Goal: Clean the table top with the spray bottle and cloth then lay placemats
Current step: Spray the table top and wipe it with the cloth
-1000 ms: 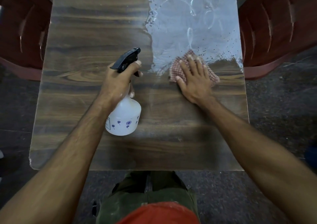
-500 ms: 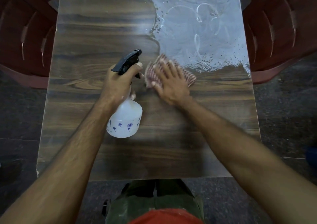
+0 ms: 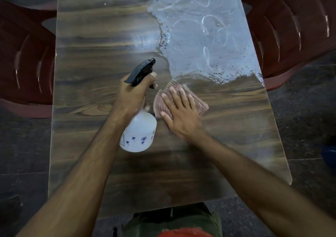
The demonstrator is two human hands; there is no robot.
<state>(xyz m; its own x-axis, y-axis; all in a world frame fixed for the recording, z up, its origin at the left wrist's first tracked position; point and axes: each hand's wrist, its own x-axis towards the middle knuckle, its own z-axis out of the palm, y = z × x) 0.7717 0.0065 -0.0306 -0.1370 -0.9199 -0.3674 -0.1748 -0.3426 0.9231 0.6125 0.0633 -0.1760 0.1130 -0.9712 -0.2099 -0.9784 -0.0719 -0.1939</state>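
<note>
Rightward again goes my right hand (image 3: 181, 117) since half a second ago, fingers (image 3: 175, 96) flat and spread, pressing the checked cloth (image 3: 199, 104) onto the table (image 3: 87, 84) below the wet patch (image 3: 200, 42); my left hand (image 3: 133, 96) grips the spray bottle (image 3: 139, 135) just beside it

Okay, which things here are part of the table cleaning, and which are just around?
Part of the job: spray bottle in the left hand; cloth under the right hand; table top.
Just around: red chairs at both sides.
</note>
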